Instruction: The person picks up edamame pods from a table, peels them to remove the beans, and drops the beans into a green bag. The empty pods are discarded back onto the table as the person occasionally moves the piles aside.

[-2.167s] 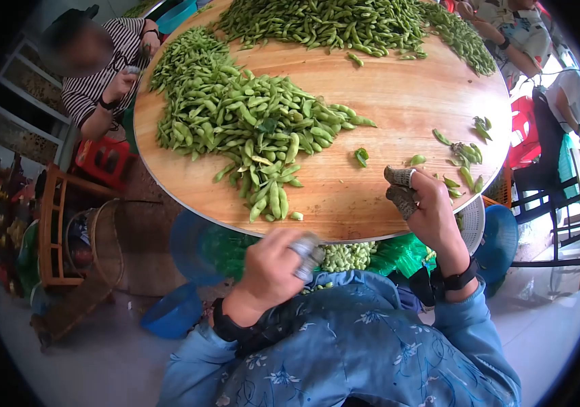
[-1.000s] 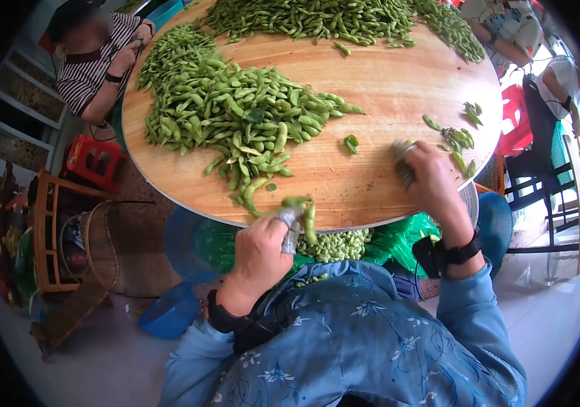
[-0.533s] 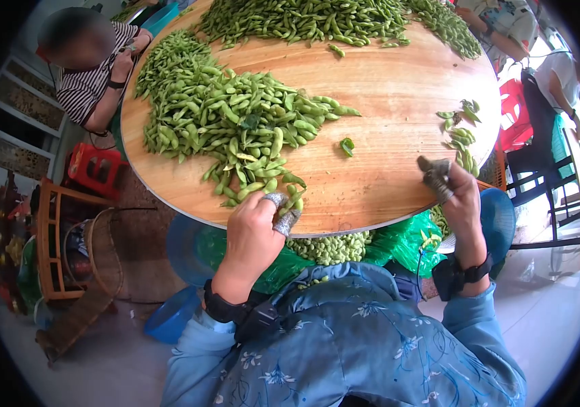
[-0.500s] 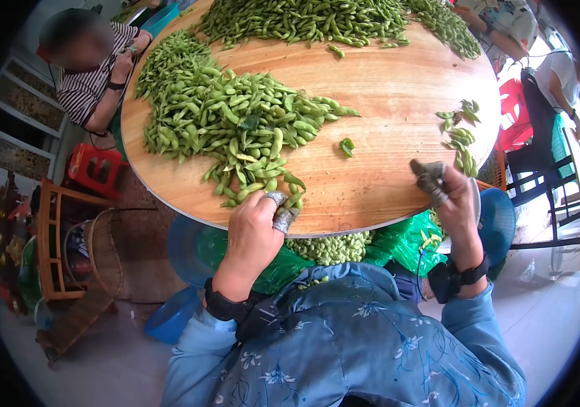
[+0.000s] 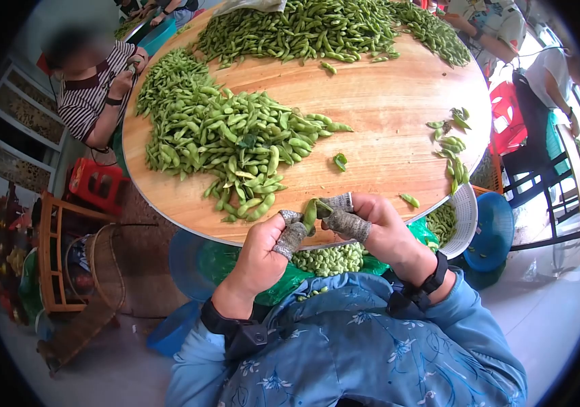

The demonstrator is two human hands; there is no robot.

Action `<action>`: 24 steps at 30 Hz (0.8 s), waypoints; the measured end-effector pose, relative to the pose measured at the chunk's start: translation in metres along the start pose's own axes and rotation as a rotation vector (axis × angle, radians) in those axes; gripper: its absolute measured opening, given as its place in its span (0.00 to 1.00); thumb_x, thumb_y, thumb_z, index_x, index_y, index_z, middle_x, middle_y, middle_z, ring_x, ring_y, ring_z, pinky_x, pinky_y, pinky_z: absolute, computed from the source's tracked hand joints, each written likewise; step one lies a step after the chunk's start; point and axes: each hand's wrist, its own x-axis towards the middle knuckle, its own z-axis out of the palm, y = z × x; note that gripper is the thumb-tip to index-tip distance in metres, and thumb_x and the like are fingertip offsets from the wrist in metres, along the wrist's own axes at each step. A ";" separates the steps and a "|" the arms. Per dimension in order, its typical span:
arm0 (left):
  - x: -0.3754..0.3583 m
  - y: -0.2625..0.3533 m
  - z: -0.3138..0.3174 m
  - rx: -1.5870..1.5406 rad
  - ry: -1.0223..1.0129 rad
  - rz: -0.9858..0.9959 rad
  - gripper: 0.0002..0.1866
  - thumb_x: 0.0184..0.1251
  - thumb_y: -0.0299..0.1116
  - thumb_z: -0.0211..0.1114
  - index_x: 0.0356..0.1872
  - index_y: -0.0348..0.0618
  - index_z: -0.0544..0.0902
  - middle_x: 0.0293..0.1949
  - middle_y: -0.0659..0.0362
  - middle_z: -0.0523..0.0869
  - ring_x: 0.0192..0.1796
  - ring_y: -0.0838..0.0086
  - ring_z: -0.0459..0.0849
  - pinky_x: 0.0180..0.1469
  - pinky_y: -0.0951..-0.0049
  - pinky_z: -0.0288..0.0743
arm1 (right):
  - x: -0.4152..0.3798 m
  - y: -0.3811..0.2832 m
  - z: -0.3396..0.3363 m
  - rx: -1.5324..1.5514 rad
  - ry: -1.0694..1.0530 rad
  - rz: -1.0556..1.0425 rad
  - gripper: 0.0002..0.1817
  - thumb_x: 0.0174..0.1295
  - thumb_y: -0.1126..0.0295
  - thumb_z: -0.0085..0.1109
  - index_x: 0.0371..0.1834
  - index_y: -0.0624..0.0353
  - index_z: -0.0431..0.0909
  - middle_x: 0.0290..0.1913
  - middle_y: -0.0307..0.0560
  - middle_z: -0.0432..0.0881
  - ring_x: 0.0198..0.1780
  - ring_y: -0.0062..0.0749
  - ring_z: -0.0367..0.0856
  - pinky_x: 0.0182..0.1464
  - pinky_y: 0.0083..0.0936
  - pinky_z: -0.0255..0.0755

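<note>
Between my two hands, just over the near table edge, is a green soybean pod [image 5: 311, 216]. My left hand [image 5: 267, 245] pinches it from the left with a wrapped thumb and finger. From the other side my right hand [image 5: 375, 227], also with grey wraps on thumb and finger, closes on the pod's right end. A pile of soybean pods [image 5: 235, 136] spreads over the table's left part, its tip close to my left hand. Below the table edge, shelled beans [image 5: 328, 258] lie on green plastic [image 5: 279, 288] in front of my apron.
The round wooden table [image 5: 385, 136] bears a larger pod heap [image 5: 296, 30] at the back. Loose pods [image 5: 453, 146] lie near its right edge. A white basket [image 5: 465, 220] and a blue basin [image 5: 492, 227] stand at the right. A person [image 5: 96, 88] sits at the left.
My right hand has moved left to meet my left hand at the pod. My left hand has left the pile's tip with a pod. A single pod now lies near the right table edge.
</note>
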 end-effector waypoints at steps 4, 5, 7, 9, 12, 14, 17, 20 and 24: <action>-0.002 0.004 0.001 0.116 -0.009 0.009 0.07 0.63 0.22 0.52 0.39 0.31 0.76 0.29 0.59 0.80 0.34 0.82 0.73 0.38 0.80 0.69 | -0.005 0.001 -0.004 0.091 0.061 -0.003 0.13 0.63 0.69 0.53 0.46 0.65 0.74 0.40 0.38 0.79 0.42 0.17 0.74 0.47 0.17 0.69; -0.002 0.004 0.002 0.128 -0.002 0.023 0.07 0.63 0.22 0.52 0.39 0.30 0.76 0.29 0.58 0.81 0.33 0.82 0.73 0.38 0.79 0.70 | -0.007 0.001 -0.005 0.110 0.113 -0.021 0.12 0.62 0.70 0.54 0.46 0.65 0.74 0.40 0.39 0.79 0.42 0.18 0.74 0.47 0.17 0.69; -0.001 0.003 0.001 0.145 0.033 0.042 0.07 0.62 0.22 0.52 0.39 0.30 0.76 0.29 0.58 0.81 0.34 0.82 0.74 0.38 0.79 0.70 | -0.009 0.006 -0.011 -0.002 0.228 -0.121 0.12 0.61 0.72 0.55 0.46 0.66 0.74 0.40 0.40 0.79 0.43 0.18 0.75 0.47 0.18 0.69; -0.001 0.001 0.001 0.160 0.072 0.061 0.07 0.62 0.21 0.52 0.39 0.30 0.76 0.30 0.58 0.81 0.34 0.82 0.74 0.38 0.79 0.70 | -0.014 0.009 -0.015 -0.057 0.269 -0.237 0.13 0.59 0.76 0.57 0.46 0.69 0.73 0.41 0.43 0.80 0.43 0.19 0.76 0.48 0.19 0.70; 0.003 0.000 0.007 0.139 0.053 0.033 0.08 0.61 0.21 0.52 0.39 0.30 0.76 0.30 0.56 0.82 0.34 0.81 0.75 0.38 0.78 0.70 | -0.022 -0.003 -0.010 -0.260 -0.040 -0.054 0.14 0.59 0.75 0.57 0.47 0.70 0.73 0.40 0.43 0.80 0.42 0.19 0.76 0.47 0.18 0.70; 0.004 0.001 0.012 0.185 0.060 0.127 0.08 0.61 0.20 0.52 0.39 0.30 0.76 0.29 0.56 0.82 0.33 0.81 0.75 0.37 0.78 0.70 | -0.018 -0.004 -0.006 -0.365 0.009 -0.067 0.14 0.60 0.73 0.56 0.47 0.69 0.74 0.39 0.41 0.80 0.41 0.17 0.75 0.46 0.17 0.70; 0.002 -0.001 0.013 0.205 0.044 0.117 0.08 0.59 0.21 0.52 0.39 0.31 0.76 0.28 0.52 0.82 0.31 0.75 0.79 0.36 0.75 0.71 | -0.012 0.002 -0.006 -0.080 0.068 -0.095 0.14 0.63 0.68 0.53 0.47 0.68 0.74 0.40 0.37 0.79 0.41 0.15 0.74 0.45 0.17 0.70; 0.000 -0.003 0.012 0.294 -0.010 0.107 0.07 0.61 0.20 0.53 0.39 0.32 0.76 0.30 0.62 0.80 0.34 0.83 0.73 0.38 0.81 0.69 | -0.012 0.001 -0.009 -0.023 0.038 -0.047 0.13 0.63 0.68 0.54 0.45 0.67 0.75 0.39 0.37 0.80 0.41 0.15 0.74 0.46 0.17 0.69; 0.000 -0.003 0.013 0.275 -0.036 0.104 0.07 0.61 0.20 0.54 0.39 0.32 0.76 0.29 0.62 0.79 0.34 0.84 0.73 0.37 0.81 0.69 | -0.012 0.001 -0.008 0.025 0.046 -0.036 0.11 0.63 0.68 0.54 0.42 0.66 0.76 0.38 0.36 0.80 0.40 0.15 0.74 0.45 0.16 0.69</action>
